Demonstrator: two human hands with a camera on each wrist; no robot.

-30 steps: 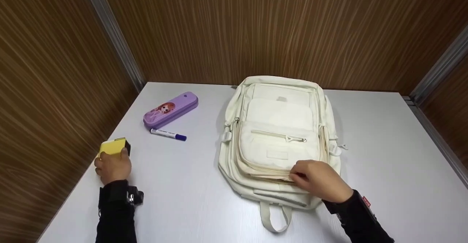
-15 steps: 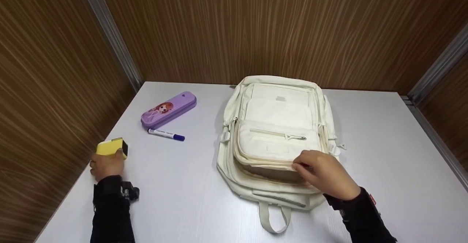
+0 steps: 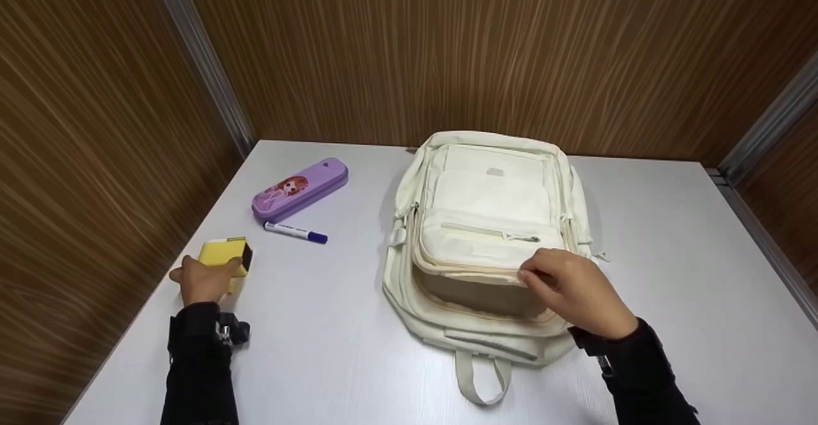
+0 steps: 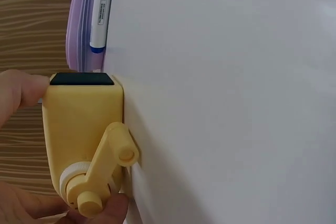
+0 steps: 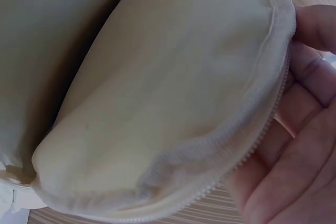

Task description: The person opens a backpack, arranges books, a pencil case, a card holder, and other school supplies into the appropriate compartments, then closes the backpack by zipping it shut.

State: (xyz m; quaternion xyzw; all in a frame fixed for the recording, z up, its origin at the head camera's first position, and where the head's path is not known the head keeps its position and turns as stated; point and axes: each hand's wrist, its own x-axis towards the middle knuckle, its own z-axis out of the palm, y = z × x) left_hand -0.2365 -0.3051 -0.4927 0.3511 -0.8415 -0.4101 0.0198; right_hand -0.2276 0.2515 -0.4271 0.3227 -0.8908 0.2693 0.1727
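A yellow pencil sharpener (image 3: 220,253) with a dark end panel is held by my left hand (image 3: 203,280) at the left of the table. The left wrist view shows its crank handle (image 4: 107,169), with the thumb at the dark end and fingers at the crank end. My right hand (image 3: 578,289) pinches the zippered edge of the front flap (image 3: 473,276) of a cream backpack (image 3: 492,188) and holds it up. Below the flap the compartment (image 3: 479,294) gapes; the right wrist view shows its pale lining (image 5: 173,87).
Behind the sharpener lies a purple pencil case (image 3: 300,188) with a cartoon girl on its lid. A white marker (image 3: 295,232) with a blue cap lies against its near side. Brown wood-grain panels (image 3: 409,54) enclose the white table (image 3: 319,323) at the back and sides.
The right hand has lifted the backpack's flap, and the compartment gapes wider. The left hand has shifted slightly right with the sharpener, which now sits farther forward and is raised a little.
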